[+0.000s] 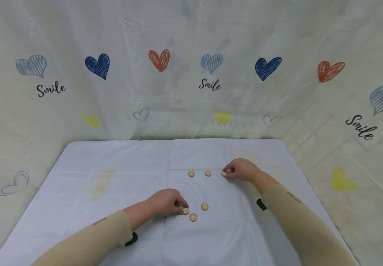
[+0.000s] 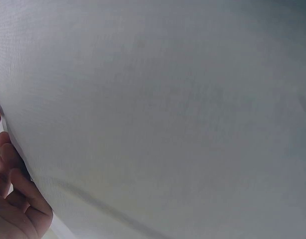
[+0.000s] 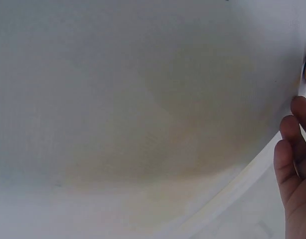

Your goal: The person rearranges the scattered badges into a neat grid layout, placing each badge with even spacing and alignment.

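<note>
Several round wooden buttons lie on a white tablecloth. In the head view my right hand (image 1: 243,169) pinches a button (image 1: 224,173) at the right end of the back row. Left of it in that row are a middle button (image 1: 208,173) and a left button (image 1: 191,173). Nearer the front, my left hand (image 1: 165,203) has thumb and fingertips at the edge of another button (image 1: 186,211). Beside that one lie a front button (image 1: 193,217) and one farther right (image 1: 204,206). The left wrist view catches curled left fingers (image 2: 23,194); the right wrist view, right fingers (image 3: 290,144).
The white cloth (image 1: 111,155) covers the table and has creases and faint yellowish stains. Behind and around it hangs a pale curtain (image 1: 178,96) printed with hearts and the word Smile. A dark strap piece (image 1: 131,239) shows under the left cuff, another (image 1: 261,204) under the right.
</note>
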{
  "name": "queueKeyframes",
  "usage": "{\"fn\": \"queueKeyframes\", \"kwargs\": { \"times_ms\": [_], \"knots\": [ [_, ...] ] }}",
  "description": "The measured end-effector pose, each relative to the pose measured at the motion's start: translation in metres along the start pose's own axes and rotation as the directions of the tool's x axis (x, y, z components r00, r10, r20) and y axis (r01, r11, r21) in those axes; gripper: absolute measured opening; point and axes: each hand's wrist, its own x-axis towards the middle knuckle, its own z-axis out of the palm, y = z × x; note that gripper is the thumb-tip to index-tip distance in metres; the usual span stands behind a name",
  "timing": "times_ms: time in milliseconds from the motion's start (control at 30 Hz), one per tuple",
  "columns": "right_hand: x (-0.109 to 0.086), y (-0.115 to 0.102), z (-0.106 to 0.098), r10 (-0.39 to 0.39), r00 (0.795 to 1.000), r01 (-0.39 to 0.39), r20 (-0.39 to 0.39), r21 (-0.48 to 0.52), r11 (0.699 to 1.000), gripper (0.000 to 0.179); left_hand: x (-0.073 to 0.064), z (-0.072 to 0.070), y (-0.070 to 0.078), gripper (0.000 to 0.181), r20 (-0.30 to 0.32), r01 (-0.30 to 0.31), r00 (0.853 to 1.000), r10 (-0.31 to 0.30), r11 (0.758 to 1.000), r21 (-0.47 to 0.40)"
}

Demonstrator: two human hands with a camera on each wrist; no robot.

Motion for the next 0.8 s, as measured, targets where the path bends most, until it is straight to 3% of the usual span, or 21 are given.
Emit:
{"fn": "queueKeyframes", "kwargs": {
  "times_ms": [533,800],
  "knots": [
    [-0.011,-0.01,-0.012,-0.009,0.999,0.014,-0.044,0.097,0.995,0.033,-0.001,0.0,0.001,0.019,-0.01,-0.007,1.0,0.007,1.0,0.004],
    [-0.018,-0.018,-0.012,-0.017,0.999,0.023,-0.03,0.208,0.978,0.033,-0.001,-0.001,0.002,0.019,-0.003,-0.004,1.0,0.004,1.0,0.004]
  ]
}}
